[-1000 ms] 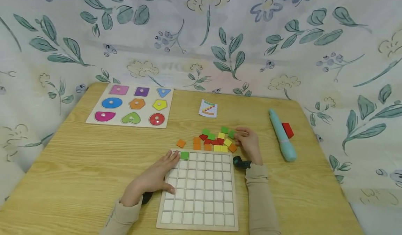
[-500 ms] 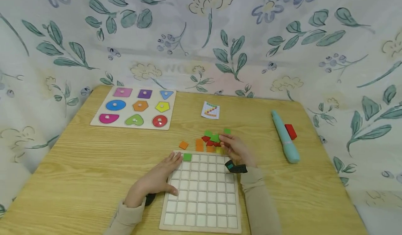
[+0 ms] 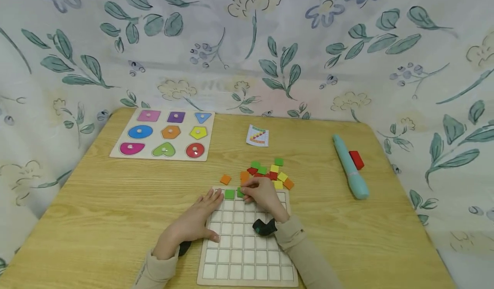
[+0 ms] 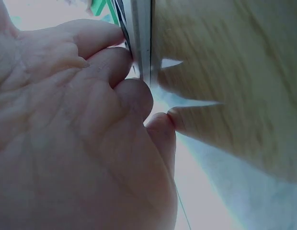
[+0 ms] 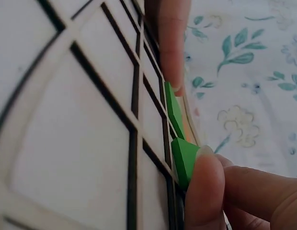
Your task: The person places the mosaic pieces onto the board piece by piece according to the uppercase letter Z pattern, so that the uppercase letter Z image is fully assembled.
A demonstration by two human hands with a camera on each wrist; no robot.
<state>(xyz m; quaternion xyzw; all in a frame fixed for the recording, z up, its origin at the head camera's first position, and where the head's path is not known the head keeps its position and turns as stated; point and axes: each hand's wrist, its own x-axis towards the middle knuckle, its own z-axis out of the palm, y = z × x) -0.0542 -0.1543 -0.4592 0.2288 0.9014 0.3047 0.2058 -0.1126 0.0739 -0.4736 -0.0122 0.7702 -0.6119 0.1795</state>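
Observation:
A wooden grid board (image 3: 247, 259) with square cells lies on the table in front of me. My left hand (image 3: 193, 220) rests along its left edge with fingers spread, fingertips at the top left corner. One green square tile (image 3: 229, 194) sits in the top row beside those fingertips. My right hand (image 3: 264, 194) pinches another green tile (image 5: 186, 160) between thumb and finger at the top row, just right of the first. In the right wrist view the pinched tile stands tilted at a cell, close to the placed tile (image 5: 173, 109).
Loose green, red, yellow and orange tiles (image 3: 274, 169) lie behind the board. A small pattern card (image 3: 257, 135) is farther back. At the back left lies a shape puzzle (image 3: 163, 134); to the right are a turquoise stick (image 3: 350, 167) and a red block (image 3: 356, 160).
My right hand has picked a green tile from the pile and carried it left and toward me to the board's top row. The left hand stays at the board's left edge.

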